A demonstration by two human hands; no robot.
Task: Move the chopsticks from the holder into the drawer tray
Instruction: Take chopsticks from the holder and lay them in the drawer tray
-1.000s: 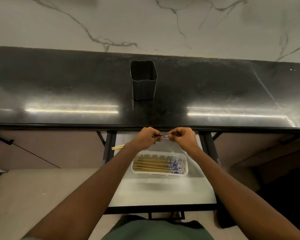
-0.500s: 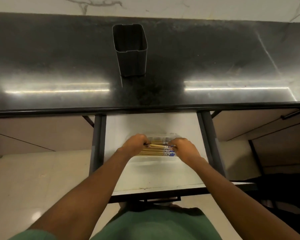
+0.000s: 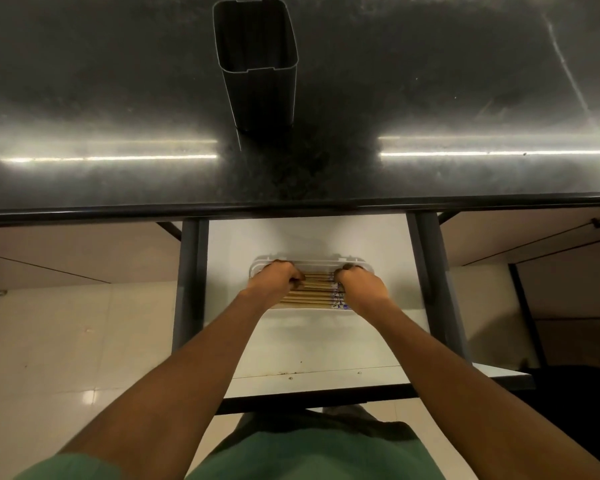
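A white tray [image 3: 309,312] sits in the open drawer [image 3: 326,355] below the counter. Several wooden chopsticks [image 3: 314,295] with blue-patterned ends lie side by side in it. My left hand [image 3: 278,282] and my right hand [image 3: 361,285] are both down in the tray, fingers curled over the ends of the chopsticks. What each hand grips is hidden by the knuckles. The dark square holder [image 3: 257,60] stands on the black counter [image 3: 430,98] with nothing showing inside it.
The counter's front edge [image 3: 291,202] overhangs the back of the drawer. Dark drawer rails [image 3: 187,289] run along both sides. Pale floor tiles [image 3: 66,358] lie to the left, and a dark area lies to the lower right.
Both hands have dropped from just under the counter edge into the tray with the chopsticks. The camera has tilted down, so the holder now sits at the top of the view.
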